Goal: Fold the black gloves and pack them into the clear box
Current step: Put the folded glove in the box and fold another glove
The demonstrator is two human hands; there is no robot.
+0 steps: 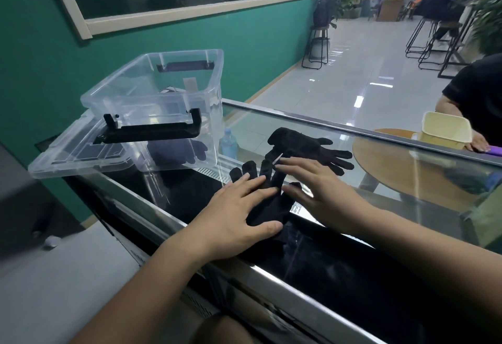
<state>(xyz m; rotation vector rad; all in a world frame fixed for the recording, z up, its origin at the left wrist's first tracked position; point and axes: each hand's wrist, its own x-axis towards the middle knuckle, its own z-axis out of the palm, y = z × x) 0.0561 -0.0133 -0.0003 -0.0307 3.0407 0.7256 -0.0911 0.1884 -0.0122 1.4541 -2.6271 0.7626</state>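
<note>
A black glove (267, 205) lies flat on the glass counter top, fingers pointing away from me. My left hand (239, 213) rests flat on its left side, fingers spread. My right hand (312, 191) lies open over its right side, fingers pointing left. A second black glove (307, 146) lies just beyond, fingers pointing right. The clear box (154, 104) with black handles stands to the left on its clear lid (78, 156); something dark shows through its near wall.
The glass counter (380, 180) runs left to right with a metal far edge. A plastic bottle (229, 146) shows beside the box. Past the counter stand a round wooden table (402, 164), a cream tub (445, 129) and another person's arm (451, 110).
</note>
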